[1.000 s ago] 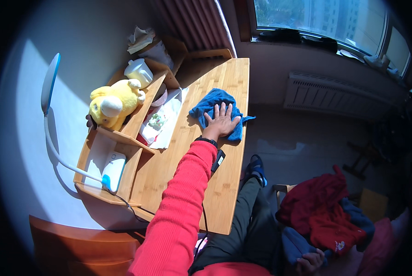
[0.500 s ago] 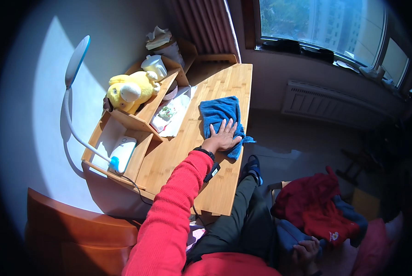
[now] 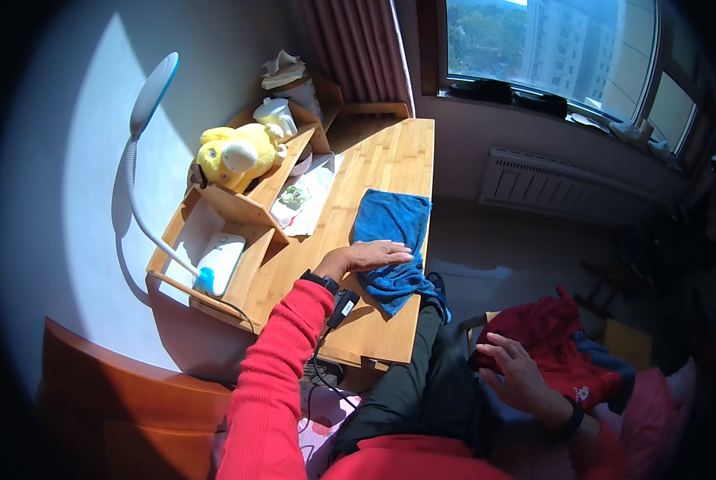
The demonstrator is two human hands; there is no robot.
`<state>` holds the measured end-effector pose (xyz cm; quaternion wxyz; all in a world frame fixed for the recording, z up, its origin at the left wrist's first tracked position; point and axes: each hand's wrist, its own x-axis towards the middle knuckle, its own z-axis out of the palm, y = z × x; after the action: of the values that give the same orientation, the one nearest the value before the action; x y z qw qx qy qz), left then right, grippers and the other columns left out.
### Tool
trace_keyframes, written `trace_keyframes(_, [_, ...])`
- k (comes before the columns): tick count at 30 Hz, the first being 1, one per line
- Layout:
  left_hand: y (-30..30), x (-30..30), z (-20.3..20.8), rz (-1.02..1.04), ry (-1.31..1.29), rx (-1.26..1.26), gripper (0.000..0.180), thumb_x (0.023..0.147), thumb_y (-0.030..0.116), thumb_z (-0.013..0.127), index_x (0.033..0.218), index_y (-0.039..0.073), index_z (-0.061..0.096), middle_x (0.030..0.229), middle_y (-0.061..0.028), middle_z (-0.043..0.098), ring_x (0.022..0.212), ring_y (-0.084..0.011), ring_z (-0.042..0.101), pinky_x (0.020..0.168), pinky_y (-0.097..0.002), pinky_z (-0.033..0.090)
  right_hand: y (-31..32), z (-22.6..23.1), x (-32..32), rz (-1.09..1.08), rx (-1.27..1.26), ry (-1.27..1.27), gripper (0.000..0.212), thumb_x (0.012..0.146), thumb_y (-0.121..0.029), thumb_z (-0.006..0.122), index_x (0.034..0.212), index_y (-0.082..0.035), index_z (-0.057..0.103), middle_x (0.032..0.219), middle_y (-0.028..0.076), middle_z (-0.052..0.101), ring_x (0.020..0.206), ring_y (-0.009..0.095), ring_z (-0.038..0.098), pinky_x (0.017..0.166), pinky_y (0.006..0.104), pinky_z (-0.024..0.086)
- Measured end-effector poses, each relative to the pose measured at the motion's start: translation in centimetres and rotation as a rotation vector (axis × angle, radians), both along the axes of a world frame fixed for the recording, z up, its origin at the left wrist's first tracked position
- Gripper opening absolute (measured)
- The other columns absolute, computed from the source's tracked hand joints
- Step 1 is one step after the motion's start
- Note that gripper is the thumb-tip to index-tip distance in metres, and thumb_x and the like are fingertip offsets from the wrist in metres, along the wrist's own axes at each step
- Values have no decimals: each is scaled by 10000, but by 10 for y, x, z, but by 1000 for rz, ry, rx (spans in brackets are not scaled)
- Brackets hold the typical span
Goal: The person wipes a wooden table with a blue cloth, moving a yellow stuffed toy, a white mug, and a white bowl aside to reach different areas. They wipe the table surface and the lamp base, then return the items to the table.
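A blue towel [image 3: 394, 220] lies spread near the right edge of the wooden desk [image 3: 374, 156], its near end bunched up. My left hand [image 3: 366, 256] reaches over the towel's left part, fingers stretched out together; whether the palm presses on it, I cannot tell. Right by that wrist, a black power adapter [image 3: 344, 308] with a cable rests at the desk's near side. My right hand [image 3: 522, 376] is raised at the lower right, in front of the heap of red clothes [image 3: 538, 324], with its fingers apart and holding nothing.
A wooden shelf unit along the desk's left side carries a yellow plush toy [image 3: 238, 156], a white cup [image 3: 275, 114] and a white desk lamp [image 3: 154, 96]. A white radiator [image 3: 546, 188] stands below the window. Behind my left arm is a brown headboard [image 3: 118, 408].
My left hand has moved left and toward me. The towel has shifted nearer and lies more spread out. My right hand has risen from the lower edge and opened.
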<state>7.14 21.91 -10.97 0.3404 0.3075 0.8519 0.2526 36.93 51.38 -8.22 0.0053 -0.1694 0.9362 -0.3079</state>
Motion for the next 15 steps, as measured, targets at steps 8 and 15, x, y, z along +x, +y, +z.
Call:
trace_keyframes(8, [-46,-23,-42,832,-172,789,403,1020,300,493,1317,31,538,1145,-105,654,959,-160,633,759,-269,550,-129,-25,-173,131,65,269,516,987,-461,480,1375,-121,479,1491,207,373,1407,355,325,1160,460,264])
trace_keyframes(15, [-45,-24,-29,802,-115,856,397,1015,284,503,1309,19,535,1125,-107,660,990,-166,627,788,-286,550,-158,-77,-255,66,366,193,727,928,-666,386,1457,-168,417,1540,187,318,1450,323,255,1190,493,117])
